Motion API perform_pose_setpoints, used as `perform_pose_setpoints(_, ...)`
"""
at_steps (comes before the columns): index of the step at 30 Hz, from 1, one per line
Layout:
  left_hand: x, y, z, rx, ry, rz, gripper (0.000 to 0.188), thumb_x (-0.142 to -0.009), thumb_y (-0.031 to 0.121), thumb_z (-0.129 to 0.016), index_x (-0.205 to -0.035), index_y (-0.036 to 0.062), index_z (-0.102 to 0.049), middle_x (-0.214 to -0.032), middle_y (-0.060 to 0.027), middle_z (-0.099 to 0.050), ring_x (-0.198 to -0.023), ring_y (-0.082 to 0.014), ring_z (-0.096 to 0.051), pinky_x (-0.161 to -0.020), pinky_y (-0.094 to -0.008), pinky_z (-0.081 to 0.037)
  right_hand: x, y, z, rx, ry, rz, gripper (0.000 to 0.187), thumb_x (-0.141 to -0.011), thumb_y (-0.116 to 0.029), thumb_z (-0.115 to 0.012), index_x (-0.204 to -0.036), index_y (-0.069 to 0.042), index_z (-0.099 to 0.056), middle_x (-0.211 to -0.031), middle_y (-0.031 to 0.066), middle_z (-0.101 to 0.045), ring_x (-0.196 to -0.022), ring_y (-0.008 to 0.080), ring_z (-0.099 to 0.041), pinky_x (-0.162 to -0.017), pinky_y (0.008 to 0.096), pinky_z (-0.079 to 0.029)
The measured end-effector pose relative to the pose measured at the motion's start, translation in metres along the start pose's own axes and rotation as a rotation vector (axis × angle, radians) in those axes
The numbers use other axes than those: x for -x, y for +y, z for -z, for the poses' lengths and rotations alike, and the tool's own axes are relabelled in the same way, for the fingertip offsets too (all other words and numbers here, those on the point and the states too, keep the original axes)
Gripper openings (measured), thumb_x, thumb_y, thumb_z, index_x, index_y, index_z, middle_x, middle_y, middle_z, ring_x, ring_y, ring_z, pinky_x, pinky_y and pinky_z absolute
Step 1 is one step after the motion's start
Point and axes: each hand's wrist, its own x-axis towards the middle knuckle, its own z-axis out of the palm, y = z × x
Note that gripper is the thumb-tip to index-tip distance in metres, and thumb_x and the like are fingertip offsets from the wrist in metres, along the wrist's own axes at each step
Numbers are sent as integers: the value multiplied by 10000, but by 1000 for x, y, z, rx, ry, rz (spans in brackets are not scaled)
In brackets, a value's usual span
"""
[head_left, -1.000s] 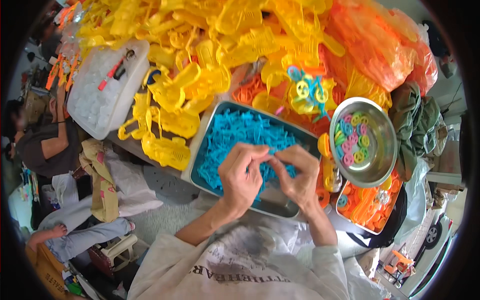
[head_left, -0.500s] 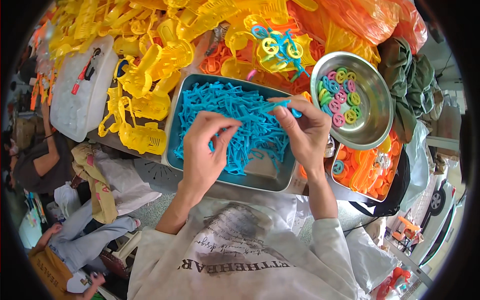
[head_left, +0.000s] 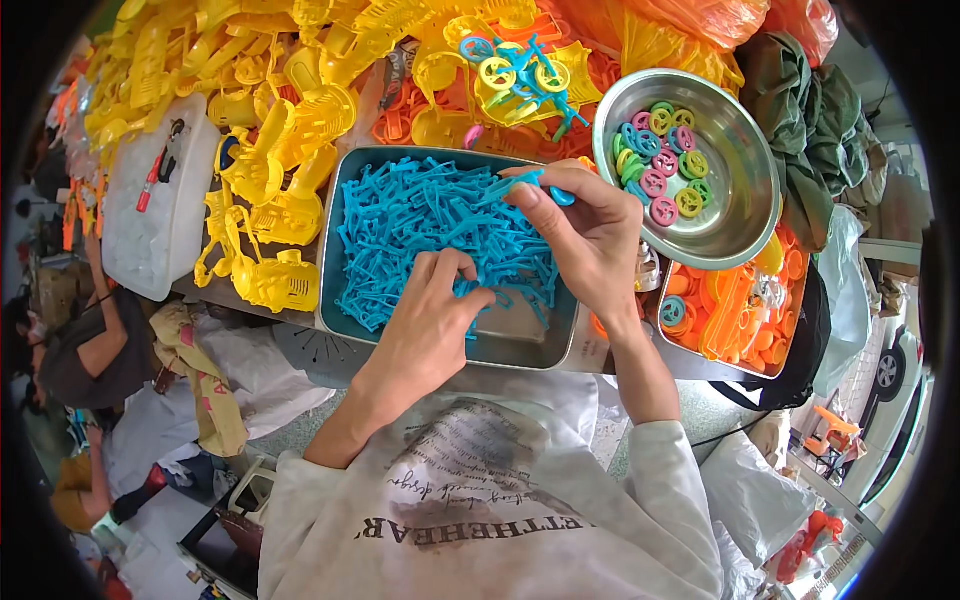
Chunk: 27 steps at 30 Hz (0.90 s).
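A rectangular metal tray (head_left: 515, 335) holds a heap of thin blue plastic pieces (head_left: 410, 225). My left hand (head_left: 425, 310) reaches down into the front of this heap, its fingers bent and closed; what they grip, if anything, is hidden among the pieces. Over the tray's right side, my right hand (head_left: 585, 230) pinches a small blue plastic piece (head_left: 525, 182) between thumb and index finger. Another bit of blue shows beside its curled fingers. Just beyond that hand stands a round metal bowl (head_left: 745, 150) with several small coloured toy wheels (head_left: 665, 160) in it.
Yellow plastic parts (head_left: 290, 140) pile up at the back left, beside a white tub (head_left: 160, 220). Small assembled toy bicycles (head_left: 525, 80) lie behind the tray. An orange-filled tray (head_left: 735, 310) sits at right, under the bowl's front edge. Another person (head_left: 95, 335) is at far left.
My left hand has come down from above the heap into the blue pieces at its front. My right hand still pinches its blue piece. The whole view has shifted slightly.
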Motion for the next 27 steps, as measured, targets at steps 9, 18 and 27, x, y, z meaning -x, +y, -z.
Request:
perform_pose_setpoints(9,-4,7,-8,-159,-118,71,161,-676,3,-733,-797,16,-628,-1030,-132,-486,-962,-287,-473,-817,-371,-425,-1,-2,-1,131,-87,112,149,-865,11,-670,-1009,51,-672,-1009,154,-679,-899,159,-628,-789,267,-503)
perform_pose_setpoints(18,-17,-7,22,914,596,276,136,-947,68,-578,-1050,6,-515,-863,-76,-602,-746,-105,-592,-632,-207,-464,0,-10,6,320,-203,-48,118,-828,-55,-716,-914,24,-701,-886,113,-689,-822,153,-635,-729,275,-492)
perform_pose_setpoints(27,-39,-13,33,1090,446,150,181,-971,141,-568,-1095,11,-551,-834,-67,-592,-673,-89,-536,-578,-228,-474,-4,-10,0,376,-324,-41,154,-767,-61,-737,-895,17,-702,-825,121,-680,-740,208,-636,-673,316,-493)
